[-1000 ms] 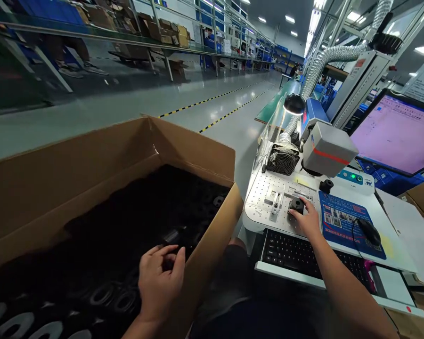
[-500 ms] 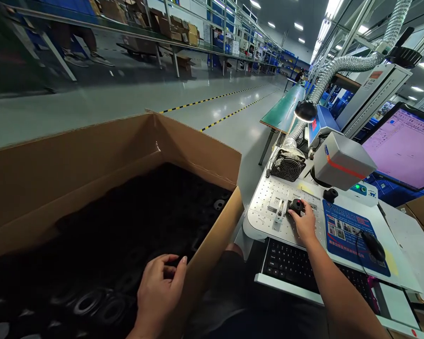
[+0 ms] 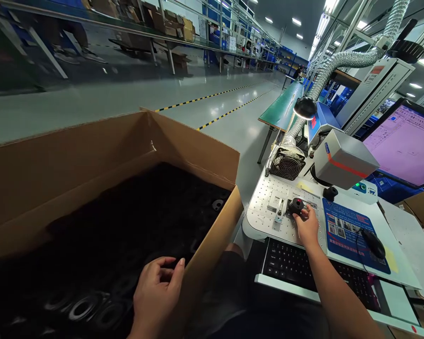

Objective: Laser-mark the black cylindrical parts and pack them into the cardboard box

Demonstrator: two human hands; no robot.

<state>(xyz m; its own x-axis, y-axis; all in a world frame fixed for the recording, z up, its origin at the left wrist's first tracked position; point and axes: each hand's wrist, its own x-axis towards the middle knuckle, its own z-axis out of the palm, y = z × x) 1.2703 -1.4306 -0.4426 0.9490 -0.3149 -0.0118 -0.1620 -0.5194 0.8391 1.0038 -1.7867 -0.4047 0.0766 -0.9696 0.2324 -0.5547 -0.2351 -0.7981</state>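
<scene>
My right hand (image 3: 308, 228) is just right of a round black part (image 3: 296, 206) on the perforated white work plate (image 3: 259, 207). Its fingers are apart, with the thumb close to the part's lower edge; whether it touches is unclear. A small red spot shows on the part. Beside it stands a small metal fixture (image 3: 280, 209). My left hand (image 3: 157, 294) hovers at the inner edge of a cardboard box (image 3: 212, 245), fingers loosely curled and thumb apart, with no held thing visible against the dark contents. Black ring-shaped parts (image 3: 83, 307) fill the box.
Above the plate hangs a grey machine head (image 3: 344, 160). A fan (image 3: 287, 165), another black part (image 3: 330, 193), a blue mouse pad (image 3: 349, 230), a mouse (image 3: 373, 244), a keyboard (image 3: 289, 266) and a monitor (image 3: 406, 141) surround the work area.
My right hand has shifted slightly right and down, loosening its fingers from the black part, which stays at the fixture. The left hand remains at the box edge.
</scene>
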